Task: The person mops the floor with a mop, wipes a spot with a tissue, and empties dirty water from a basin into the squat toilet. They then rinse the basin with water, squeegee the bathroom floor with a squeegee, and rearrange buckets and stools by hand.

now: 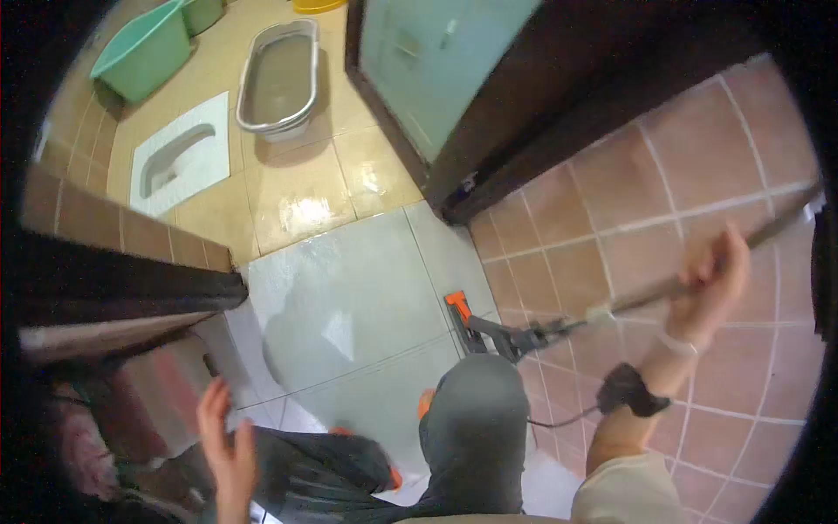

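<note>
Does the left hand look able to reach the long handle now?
Probably yes, with a stretch across the body: the left hand looks empty, and only the person's legs seem to lie between. The right hand is on the long handle but leaves much of it uncovered.

Green tub [155, 63] near squat toilet [199, 161]

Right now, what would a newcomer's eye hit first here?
Probably the basin of murky water, beyond the doorway on the yellow tiled floor, beside the white squat toilet. Next, the orange-tipped floor tool at picture right, in front of pinkish tiles, its pole held in the right grip.
</note>
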A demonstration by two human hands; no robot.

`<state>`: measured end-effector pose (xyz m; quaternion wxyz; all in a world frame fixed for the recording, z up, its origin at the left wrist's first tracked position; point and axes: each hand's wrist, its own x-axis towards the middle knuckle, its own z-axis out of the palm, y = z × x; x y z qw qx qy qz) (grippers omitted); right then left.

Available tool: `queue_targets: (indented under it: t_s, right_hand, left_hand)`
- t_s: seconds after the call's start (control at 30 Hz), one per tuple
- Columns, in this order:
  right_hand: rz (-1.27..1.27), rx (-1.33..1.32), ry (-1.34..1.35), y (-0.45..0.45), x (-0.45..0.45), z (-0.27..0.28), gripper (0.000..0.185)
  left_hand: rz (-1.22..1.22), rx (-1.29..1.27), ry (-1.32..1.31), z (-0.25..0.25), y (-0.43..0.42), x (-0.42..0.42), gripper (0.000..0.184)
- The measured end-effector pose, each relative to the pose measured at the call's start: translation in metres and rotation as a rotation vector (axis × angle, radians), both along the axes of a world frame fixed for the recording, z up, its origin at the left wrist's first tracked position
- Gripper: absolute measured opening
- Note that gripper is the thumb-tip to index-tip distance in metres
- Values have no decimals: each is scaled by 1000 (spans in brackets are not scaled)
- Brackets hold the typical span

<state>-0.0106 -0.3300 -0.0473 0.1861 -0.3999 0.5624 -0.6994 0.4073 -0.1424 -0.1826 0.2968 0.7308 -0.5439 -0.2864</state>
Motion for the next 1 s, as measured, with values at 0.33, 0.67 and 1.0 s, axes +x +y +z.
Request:
queue_targets:
  t_s: [0.33,0.67,1.0]
  right_hand:
    - [701,-6,266,-22,113,-12,21]
    - [276,659,261,112,72,-6,40]
    - [35,740,-1838,106,102,55,14]
  left_hand:
    - [-371,-655,594,253,-189,-95,85]
    - [158,-572,886,408,-186,-214,38]
    - [-147,-562,1092,442,-128,-239,43]
